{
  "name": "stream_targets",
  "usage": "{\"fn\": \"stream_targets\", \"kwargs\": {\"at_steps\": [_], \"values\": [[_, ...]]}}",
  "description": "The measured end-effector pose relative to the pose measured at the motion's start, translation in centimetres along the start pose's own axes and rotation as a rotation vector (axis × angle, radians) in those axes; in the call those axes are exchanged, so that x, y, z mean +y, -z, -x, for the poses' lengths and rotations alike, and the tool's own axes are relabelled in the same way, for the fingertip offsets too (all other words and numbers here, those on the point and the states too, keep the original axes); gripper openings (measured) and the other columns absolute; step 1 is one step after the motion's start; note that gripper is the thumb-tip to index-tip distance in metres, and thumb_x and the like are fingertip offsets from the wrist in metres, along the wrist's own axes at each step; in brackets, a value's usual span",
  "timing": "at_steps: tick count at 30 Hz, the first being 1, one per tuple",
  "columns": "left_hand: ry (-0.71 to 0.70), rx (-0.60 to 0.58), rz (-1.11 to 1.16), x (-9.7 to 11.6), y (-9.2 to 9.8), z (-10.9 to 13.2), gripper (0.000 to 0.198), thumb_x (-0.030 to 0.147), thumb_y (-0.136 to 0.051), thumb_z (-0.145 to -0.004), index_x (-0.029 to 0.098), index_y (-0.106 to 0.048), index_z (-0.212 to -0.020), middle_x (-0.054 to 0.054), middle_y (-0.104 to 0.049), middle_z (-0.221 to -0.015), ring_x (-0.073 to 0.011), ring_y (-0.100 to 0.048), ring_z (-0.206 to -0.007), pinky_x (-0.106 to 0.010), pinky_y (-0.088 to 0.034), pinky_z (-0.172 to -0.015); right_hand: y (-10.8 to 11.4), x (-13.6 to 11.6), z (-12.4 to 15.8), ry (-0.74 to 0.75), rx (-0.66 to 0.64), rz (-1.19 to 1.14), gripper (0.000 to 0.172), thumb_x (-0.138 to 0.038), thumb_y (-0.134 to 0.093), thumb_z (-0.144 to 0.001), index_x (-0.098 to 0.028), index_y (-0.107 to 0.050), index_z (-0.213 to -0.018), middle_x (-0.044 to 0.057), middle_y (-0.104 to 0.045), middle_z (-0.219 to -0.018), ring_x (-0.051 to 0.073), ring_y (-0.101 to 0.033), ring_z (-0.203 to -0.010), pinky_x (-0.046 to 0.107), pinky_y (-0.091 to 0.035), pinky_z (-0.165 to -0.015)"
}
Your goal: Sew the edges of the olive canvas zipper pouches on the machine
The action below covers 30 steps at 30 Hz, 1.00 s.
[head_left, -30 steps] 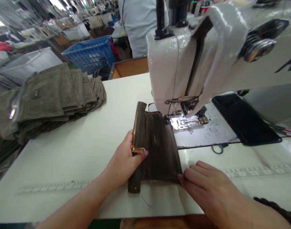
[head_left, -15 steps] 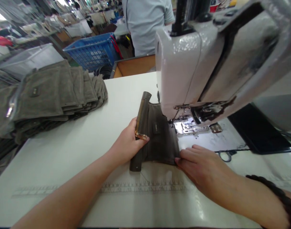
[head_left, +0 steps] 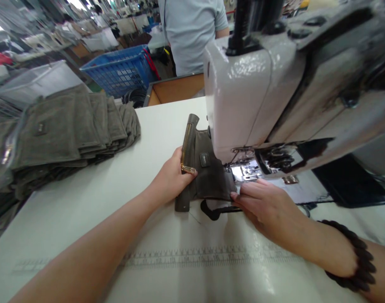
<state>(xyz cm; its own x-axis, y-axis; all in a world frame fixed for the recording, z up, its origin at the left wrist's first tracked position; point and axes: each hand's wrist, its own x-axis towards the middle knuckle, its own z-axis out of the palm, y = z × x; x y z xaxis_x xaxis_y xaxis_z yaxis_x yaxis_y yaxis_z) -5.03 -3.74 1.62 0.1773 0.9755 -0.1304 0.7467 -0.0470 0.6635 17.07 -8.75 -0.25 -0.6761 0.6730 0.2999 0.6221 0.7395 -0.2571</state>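
Observation:
A dark olive-brown fabric piece point(head_left: 211, 179) with a small label lies partly under the sewing machine head point(head_left: 239, 101). Along its left side runs a raised strip with a brass zipper point(head_left: 187, 141) and gold pull. My left hand point(head_left: 171, 176) is closed around this zippered strip, its thumb by the pull. With its fingers curled, my right hand point(head_left: 263, 206) pinches the piece's near right corner, just in front of the lit needle plate point(head_left: 245, 171). A black curved piece point(head_left: 211, 210) shows below the near edge; what it is I cannot make out.
A stack of olive fabric pieces point(head_left: 66, 130) lies on the left of the white table point(head_left: 116, 219). Ruler markings point(head_left: 186, 259) run along the front. Beyond are a blue crate point(head_left: 119, 69) and a standing person point(head_left: 194, 38). A black flat object point(head_left: 350, 181) lies right.
Both hands and the fabric piece have shifted slightly away from me, along the machine. The black curved piece now shows under the near edge. The camera view has shifted a little.

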Motion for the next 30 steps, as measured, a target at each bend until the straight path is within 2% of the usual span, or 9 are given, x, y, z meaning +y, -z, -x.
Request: {"fn": "stream_targets", "kwargs": {"at_steps": [6,8,11,14,16,18,21,24,30], "values": [[-0.055,-0.007,-0.160,0.1,0.9,-0.8,0.048,0.019,-0.058,-0.071,0.013,-0.039,-0.114,-0.005,-0.057,-0.099,-0.0197,-0.056,-0.089,-0.033,-0.045,-0.078,0.1,0.4,-0.3,-0.023,-0.046,0.075,0.030,-0.011,-0.033,-0.087,-0.016,-0.060,-0.076,0.001,-0.052,-0.063,0.013,-0.044,-0.057,0.029,-0.025,-0.053],[-0.144,0.076,-0.341,0.9,1.5,-0.2,0.053,0.023,-0.065,-0.068,0.010,-0.041,-0.114,-0.011,-0.053,-0.109,-0.0260,-0.050,-0.102,-0.041,-0.041,-0.087,0.0,0.6,-0.3,-0.024,-0.049,0.094,0.029,-0.012,-0.033,-0.087,-0.015,-0.060,-0.080,0.001,-0.053,-0.065,0.013,-0.044,-0.056,0.028,-0.026,-0.053],[-0.351,0.185,-0.593,2.6,1.2,1.5,0.046,0.022,-0.068,-0.067,0.009,-0.050,-0.107,-0.015,-0.050,-0.112,-0.0309,-0.046,-0.106,-0.046,-0.041,-0.088,0.0,0.7,-0.3,-0.002,-0.051,0.101,0.029,-0.012,-0.032,-0.088,-0.013,-0.061,-0.087,0.002,-0.054,-0.065,0.012,-0.044,-0.054,0.028,-0.027,-0.052],[-0.705,0.024,-0.598,3.5,-1.2,2.7,0.022,0.018,-0.057,-0.078,0.009,-0.056,-0.098,-0.010,-0.058,-0.098,-0.0233,-0.053,-0.095,-0.036,-0.046,-0.085,0.3,1.0,-0.3,-0.002,-0.103,0.034,0.027,-0.013,-0.034,-0.087,-0.013,-0.061,-0.089,0.002,-0.056,-0.068,0.012,-0.046,-0.056,0.027,-0.028,-0.051],[-0.830,-0.031,-0.545,3.1,-3.0,2.7,0.013,0.013,-0.050,-0.082,0.010,-0.058,-0.092,-0.007,-0.060,-0.091,-0.0191,-0.055,-0.090,-0.031,-0.048,-0.083,1.0,1.3,-0.2,-0.010,-0.169,-0.033,0.025,-0.013,-0.037,-0.087,-0.014,-0.061,-0.091,0.003,-0.057,-0.070,0.012,-0.048,-0.058,0.026,-0.030,-0.052],[-0.844,-0.012,-0.455,2.3,-4.2,2.4,0.013,0.011,-0.048,-0.083,0.011,-0.059,-0.090,-0.005,-0.062,-0.089,-0.0161,-0.057,-0.084,-0.027,-0.050,-0.078,1.9,1.8,-0.1,0.011,-0.233,-0.102,0.023,-0.014,-0.039,-0.086,-0.016,-0.062,-0.092,0.002,-0.057,-0.070,0.011,-0.050,-0.060,0.024,-0.032,-0.053],[-0.847,0.061,-0.340,1.6,-4.6,1.9,0.014,0.012,-0.047,-0.084,0.011,-0.061,-0.088,-0.004,-0.064,-0.087,-0.0145,-0.058,-0.078,-0.025,-0.052,-0.072,3.1,2.5,0.1,0.069,-0.249,-0.136,0.021,-0.015,-0.044,-0.085,-0.019,-0.064,-0.091,0.000,-0.056,-0.065,0.010,-0.051,-0.057,0.023,-0.032,-0.051],[-0.857,0.081,-0.323,1.6,-4.3,1.8,0.017,0.015,-0.046,-0.085,0.011,-0.061,-0.087,-0.005,-0.065,-0.086,-0.0152,-0.059,-0.076,-0.027,-0.053,-0.070,3.3,2.8,0.2,0.091,-0.173,-0.052,0.023,-0.016,-0.041,-0.086,-0.017,-0.064,-0.093,0.002,-0.058,-0.064,0.012,-0.052,-0.057,0.025,-0.032,-0.050],[-0.860,0.099,-0.313,1.8,-4.3,1.8,0.018,0.016,-0.045,-0.085,0.011,-0.063,-0.085,-0.005,-0.065,-0.084,-0.0156,-0.060,-0.075,-0.028,-0.054,-0.068,1.8,2.1,0.1,0.094,-0.008,0.093,0.032,-0.020,-0.031,-0.091,-0.014,-0.063,-0.087,0.004,-0.059,-0.064,0.015,-0.052,-0.058,0.028,-0.034,-0.053]]}}
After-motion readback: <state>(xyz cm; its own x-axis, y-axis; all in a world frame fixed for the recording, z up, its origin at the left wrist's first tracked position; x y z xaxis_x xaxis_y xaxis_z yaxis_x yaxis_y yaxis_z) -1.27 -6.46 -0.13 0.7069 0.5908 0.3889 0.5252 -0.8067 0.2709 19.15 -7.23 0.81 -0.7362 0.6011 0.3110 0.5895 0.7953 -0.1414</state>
